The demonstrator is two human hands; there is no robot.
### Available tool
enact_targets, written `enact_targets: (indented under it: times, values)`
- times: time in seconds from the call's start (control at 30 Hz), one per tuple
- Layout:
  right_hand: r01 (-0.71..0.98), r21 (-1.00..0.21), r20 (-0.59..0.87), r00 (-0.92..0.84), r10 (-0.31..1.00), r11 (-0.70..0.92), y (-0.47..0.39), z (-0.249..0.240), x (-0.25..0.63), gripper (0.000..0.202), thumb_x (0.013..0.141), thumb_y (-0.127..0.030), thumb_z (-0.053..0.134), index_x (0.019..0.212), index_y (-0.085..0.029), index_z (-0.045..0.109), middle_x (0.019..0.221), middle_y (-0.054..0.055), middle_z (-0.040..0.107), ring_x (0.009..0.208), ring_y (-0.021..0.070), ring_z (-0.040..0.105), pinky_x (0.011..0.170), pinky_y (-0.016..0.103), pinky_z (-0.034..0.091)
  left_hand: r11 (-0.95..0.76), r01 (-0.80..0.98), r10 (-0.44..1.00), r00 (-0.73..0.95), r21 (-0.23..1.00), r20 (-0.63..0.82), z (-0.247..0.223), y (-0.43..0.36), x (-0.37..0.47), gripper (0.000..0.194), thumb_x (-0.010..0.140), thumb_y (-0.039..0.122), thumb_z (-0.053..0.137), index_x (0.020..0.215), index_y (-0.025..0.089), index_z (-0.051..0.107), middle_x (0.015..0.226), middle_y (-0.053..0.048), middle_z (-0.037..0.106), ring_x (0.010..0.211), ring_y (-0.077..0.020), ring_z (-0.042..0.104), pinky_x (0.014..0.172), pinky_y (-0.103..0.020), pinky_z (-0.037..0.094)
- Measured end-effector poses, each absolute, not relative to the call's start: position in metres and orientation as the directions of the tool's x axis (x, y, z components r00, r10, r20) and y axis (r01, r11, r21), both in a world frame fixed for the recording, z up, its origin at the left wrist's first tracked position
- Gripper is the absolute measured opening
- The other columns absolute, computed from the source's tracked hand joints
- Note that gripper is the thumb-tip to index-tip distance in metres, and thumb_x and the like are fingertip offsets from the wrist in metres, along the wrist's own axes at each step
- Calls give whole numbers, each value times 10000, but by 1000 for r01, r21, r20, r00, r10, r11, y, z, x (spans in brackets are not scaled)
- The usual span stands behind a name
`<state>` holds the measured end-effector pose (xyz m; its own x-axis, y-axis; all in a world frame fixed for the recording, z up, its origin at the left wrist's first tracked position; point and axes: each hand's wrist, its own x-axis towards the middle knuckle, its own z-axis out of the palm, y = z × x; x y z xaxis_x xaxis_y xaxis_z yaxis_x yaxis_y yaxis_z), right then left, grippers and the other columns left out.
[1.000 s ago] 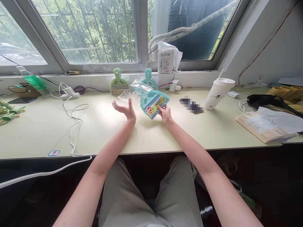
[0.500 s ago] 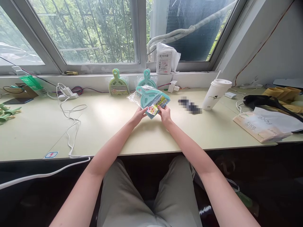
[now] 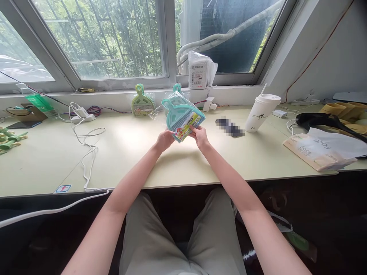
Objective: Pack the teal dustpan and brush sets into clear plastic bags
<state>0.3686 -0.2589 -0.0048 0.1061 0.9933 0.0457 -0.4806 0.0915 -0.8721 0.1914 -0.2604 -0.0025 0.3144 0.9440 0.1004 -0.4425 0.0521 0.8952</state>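
A teal plastic mini dustpan-and-brush set in a clear plastic sleeve [image 3: 181,115] is held above the pale yellow-green desk [image 3: 129,152], lifted clear of its surface, handle tilted up and to the left. The lower edge, where a yellow and red printed label is seen, is pinched from both sides. The left hand [image 3: 164,139] is closed on the lower left corner, fingers curled under the pack. The right hand [image 3: 200,136] is closed on the lower right corner, thumb laid across the label. Both forearms are extended over the lap.

Behind the held pack, a second teal set [image 3: 177,88] is leaned against the window ledge, mostly hidden. A green dustpan-and-brush set in its sleeve [image 3: 142,102] is propped just left of it. A white paper-wrapped parcel with a printed label [image 3: 199,70] is stood on the sill.

To the right, well apart from the hands, a white lidded cup with a straw [image 3: 261,111] is noted, and beyond it a beige tissue pack marked "Face" [image 3: 312,153]. A white cable with a charger [image 3: 86,141] is trailed over the desk on the left.
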Motion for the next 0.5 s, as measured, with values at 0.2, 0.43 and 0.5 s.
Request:
enact_targets:
  times: [0.2,0.43,0.5]
  values:
    - [-510,-856,19,140,990,88,-259,-9,364,65,825,-173,718,851,-153,662,840,31,759,806,175,732,863,359,620,36,-426,938,327,904,117,-5,-262,199,389,767,330,618,1112,152,647,1110,-87,718,1055,-262,661,883,-383,529]
    - [-514,-857,-12,103,995,43,-259,-10,365,61,823,-139,667,869,-169,642,814,8,741,731,138,708,798,294,619,-141,-243,957,215,960,195,-11,-261,205,651,600,297,813,1201,196,583,1127,-84,709,1073,-282,657,900,-429,522]
    - [-543,-839,-13,89,996,38,-257,-9,369,53,829,-146,631,873,-176,637,806,0,734,724,129,701,791,277,614,-181,-234,956,186,955,226,-12,-261,205,659,607,310,807,1211,198,567,1121,-81,707,1086,-294,649,902,-445,525]
